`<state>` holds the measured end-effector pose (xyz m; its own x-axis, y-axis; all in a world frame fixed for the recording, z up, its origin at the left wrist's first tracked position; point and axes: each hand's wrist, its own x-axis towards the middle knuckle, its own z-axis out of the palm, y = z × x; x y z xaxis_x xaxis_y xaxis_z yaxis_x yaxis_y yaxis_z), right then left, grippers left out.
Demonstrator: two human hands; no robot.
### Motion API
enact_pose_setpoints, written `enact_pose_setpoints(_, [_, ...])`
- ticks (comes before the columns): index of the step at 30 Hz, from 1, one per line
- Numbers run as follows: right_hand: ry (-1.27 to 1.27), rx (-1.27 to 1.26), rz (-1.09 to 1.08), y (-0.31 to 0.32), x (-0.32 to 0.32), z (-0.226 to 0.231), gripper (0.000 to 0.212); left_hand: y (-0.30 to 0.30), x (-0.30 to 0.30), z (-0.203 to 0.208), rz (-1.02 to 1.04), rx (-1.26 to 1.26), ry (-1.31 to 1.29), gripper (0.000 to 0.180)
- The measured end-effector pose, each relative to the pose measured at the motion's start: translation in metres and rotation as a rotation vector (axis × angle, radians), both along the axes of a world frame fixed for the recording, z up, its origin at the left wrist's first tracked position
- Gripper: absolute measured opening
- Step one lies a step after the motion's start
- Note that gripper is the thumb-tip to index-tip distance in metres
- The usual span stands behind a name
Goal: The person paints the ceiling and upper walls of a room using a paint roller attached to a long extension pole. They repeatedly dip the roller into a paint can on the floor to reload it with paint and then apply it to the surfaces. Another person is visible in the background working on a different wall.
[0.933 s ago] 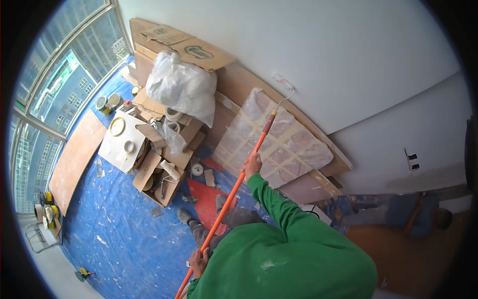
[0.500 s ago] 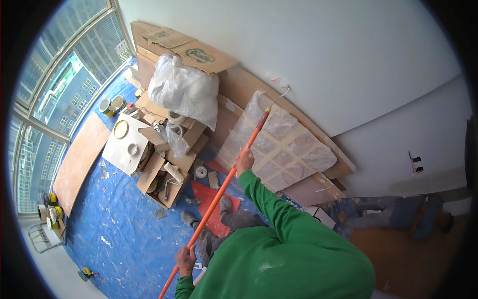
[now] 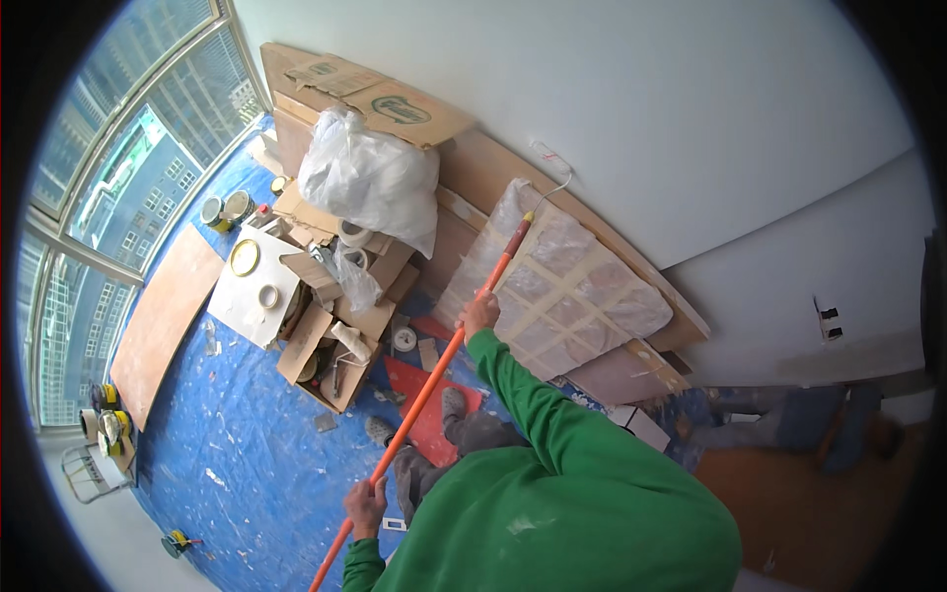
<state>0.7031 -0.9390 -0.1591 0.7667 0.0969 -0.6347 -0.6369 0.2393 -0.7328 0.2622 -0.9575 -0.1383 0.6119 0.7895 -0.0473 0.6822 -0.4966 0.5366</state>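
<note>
Orange pole (image 3: 423,400) farther left than before, inside curled right hand (image 3: 480,313) and, lower, left hand (image 3: 366,507)

Worn by me, viewed from above: green top (image 3: 612,513), dark grey trousers (image 3: 483,436), grey shoes (image 3: 454,403).
With the middle of my top as the dial's centre, a pale smudge (image 3: 521,525) marks it at 9 o'clock. My right sleeve (image 3: 538,407) lies at 11 and my left sleeve (image 3: 364,567) at 8, both long and in the same plain green. My right hand (image 3: 480,313) and left hand (image 3: 366,507) are bare. My trousers and mottled, rounded shoes appear at 10.
</note>
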Motion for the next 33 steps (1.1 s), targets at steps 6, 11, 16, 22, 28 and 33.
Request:
enact_pose_setpoints(6, [-0.036,-0.048,0.017,-0.001,0.002,-0.008,0.024,-0.005,-0.002,-0.008,-0.002,-0.022,-0.005,0.035])
enact_pose_setpoints(11, [-0.055,0.06,0.037,0.004,-0.003,0.066,0.027,0.003,-0.001,-0.013,-0.01,0.02,-0.062,0.032])
enact_pose_setpoints(16, [-0.165,0.124,0.049,0.012,-0.003,0.116,0.027,0.022,0.014,0.006,-0.016,0.027,-0.178,0.028])
enact_pose_setpoints(22, [-0.191,0.05,0.075,0.021,0.004,0.095,0.028,0.038,0.017,0.012,-0.032,-0.02,-0.111,0.031])
enact_pose_setpoints(28, [-0.078,-0.031,0.082,0.034,0.003,0.015,0.025,0.046,0.002,0.008,-0.001,-0.084,-0.039,0.035])
enact_pose_setpoints(33, [-0.08,0.002,0.068,0.04,-0.004,0.011,0.024,0.045,-0.005,0.012,-0.012,-0.01,-0.005,0.036])
